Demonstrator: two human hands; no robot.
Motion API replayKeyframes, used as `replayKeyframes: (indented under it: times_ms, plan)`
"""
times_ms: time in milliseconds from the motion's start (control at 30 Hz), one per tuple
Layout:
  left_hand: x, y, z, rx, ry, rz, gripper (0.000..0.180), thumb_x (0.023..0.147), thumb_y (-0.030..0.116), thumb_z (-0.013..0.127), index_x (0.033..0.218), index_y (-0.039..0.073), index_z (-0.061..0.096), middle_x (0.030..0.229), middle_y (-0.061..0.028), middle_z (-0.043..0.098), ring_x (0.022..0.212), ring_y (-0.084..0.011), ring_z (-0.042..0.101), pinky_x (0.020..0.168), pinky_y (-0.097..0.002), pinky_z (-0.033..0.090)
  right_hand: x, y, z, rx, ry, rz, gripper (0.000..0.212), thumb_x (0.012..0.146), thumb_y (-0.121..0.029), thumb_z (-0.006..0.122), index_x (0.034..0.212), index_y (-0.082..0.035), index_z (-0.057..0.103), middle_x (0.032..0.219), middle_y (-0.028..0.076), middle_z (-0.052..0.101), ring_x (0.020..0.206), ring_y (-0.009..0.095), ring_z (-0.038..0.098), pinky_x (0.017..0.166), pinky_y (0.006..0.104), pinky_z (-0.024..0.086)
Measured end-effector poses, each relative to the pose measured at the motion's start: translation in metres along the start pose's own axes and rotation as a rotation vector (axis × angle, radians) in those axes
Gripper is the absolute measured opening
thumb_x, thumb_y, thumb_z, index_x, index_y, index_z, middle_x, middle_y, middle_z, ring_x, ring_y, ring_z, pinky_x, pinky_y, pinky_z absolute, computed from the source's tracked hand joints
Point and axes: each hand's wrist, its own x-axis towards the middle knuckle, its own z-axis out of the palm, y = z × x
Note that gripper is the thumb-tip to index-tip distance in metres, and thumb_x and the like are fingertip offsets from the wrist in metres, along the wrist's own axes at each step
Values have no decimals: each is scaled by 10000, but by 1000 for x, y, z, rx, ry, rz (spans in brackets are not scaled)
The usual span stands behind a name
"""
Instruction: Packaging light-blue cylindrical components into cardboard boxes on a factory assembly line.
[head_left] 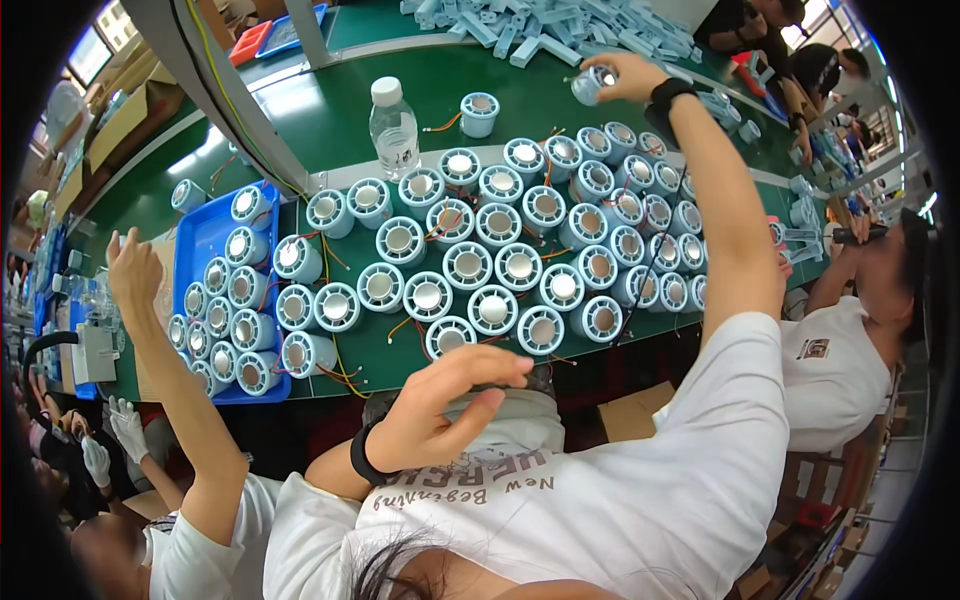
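Far across the green table, my right hand (628, 78) grips a round light-blue motor (588, 88) with its fingers wrapped over one side. My left hand (440, 405) hovers in front of my chest near the table's front edge, thumb and fingers apart, holding nothing. Between my hands many similar motors (468, 265) stand close together, most with a silver disc on top and thin coloured wires. One lone motor (480, 114) stands behind the group, beside a clear water bottle (394, 130) with a white cap.
A blue tray (205, 225) at left holds several motors. Light-blue plastic pieces (540, 25) are heaped at the back. A metal post (215, 85) rises at the back left. Co-workers sit on both sides; one's raised hand (133, 268) is near the tray.
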Motion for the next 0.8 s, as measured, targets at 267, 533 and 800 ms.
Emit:
replayKeyframes:
  times_ms: [267, 533, 800]
  plan:
    - [15, 6, 18, 475, 429, 169, 774, 815, 37, 736, 1470, 9, 326, 1447, -170, 414, 1205, -270, 549, 981, -365, 469, -125, -236, -46, 173, -240, -317, 535, 852, -461, 670, 1227, -81, 634, 954, 76, 661, 744, 137, 598, 633, 249, 496]
    - [-11, -13, -3, -572, 265, -35, 871, 875, 339, 720, 1494, -27, 228, 1390, -206, 463, 1181, -334, 577, 958, -383, 512, -151, -327, -22, 296, -470, 43, 478, 927, -474, 591, 1129, -47, 668, 786, 21, 645, 679, 111, 597, 571, 237, 468]
    - [-29, -5, -21, -1057, 129, -297, 1000, 846, 768, 345, 1479, -2, 266, 1336, -214, 511, 1108, -385, 614, 929, -450, 551, -26, -162, 15, -298, -410, 41, 824, 831, -259, 694, 1528, -145, 270, 1443, 178, 469, 1247, 301, 508, 970, 400, 445]
